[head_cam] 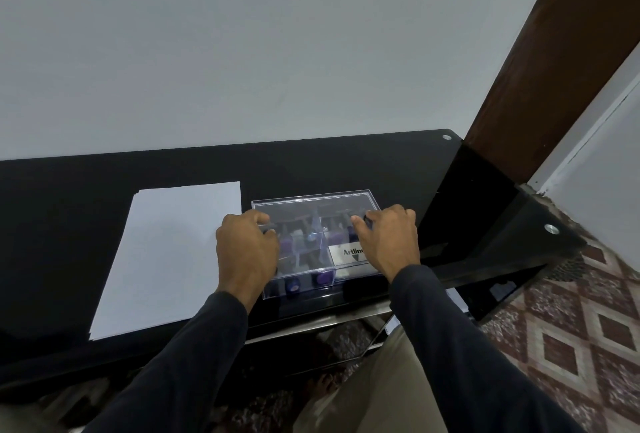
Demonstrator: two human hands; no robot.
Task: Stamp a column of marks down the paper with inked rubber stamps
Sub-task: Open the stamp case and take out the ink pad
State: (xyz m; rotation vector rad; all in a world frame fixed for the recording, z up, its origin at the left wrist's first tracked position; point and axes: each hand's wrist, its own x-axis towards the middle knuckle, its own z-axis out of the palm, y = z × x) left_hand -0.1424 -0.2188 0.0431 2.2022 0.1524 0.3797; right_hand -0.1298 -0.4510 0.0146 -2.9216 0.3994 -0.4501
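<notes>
Closest to the camera were two dark sleeves reaching out over the glossy black tabletop (346, 162). The left hand (246, 249) sat on the left end of a clear plastic box with a lid (311, 204), fingers curled down over that edge so it looked like it was gripping the lid there. The right hand (388, 242) did the same at the right end, fingers hooked over the top near the back and the thumb coming in from the side. So both hands were holding the box, one per end.

Inside, through the plastic, you could make out purple-capped rubber stamps (323, 278) sitting in compartments, plus a white Artline label (349, 253). I couldn't tell which compartment had the ink pad, too murky.

Just left of the box, right beside it, lay a blank white sheet of paper (166, 259), flat, with no marks on it at all.

My read: this was the very start, the opening-the-box step, with nothing stamped yet. The next move probably needed the lid lifted straight up and evenly with both hands so the base didn't come along or skid on that slick glass, then set aside off the paper so a stamp could be picked out.

Behind everything was a plain pale wall (277, 34) and a brown door frame (554, 51) off to the right.
</notes>
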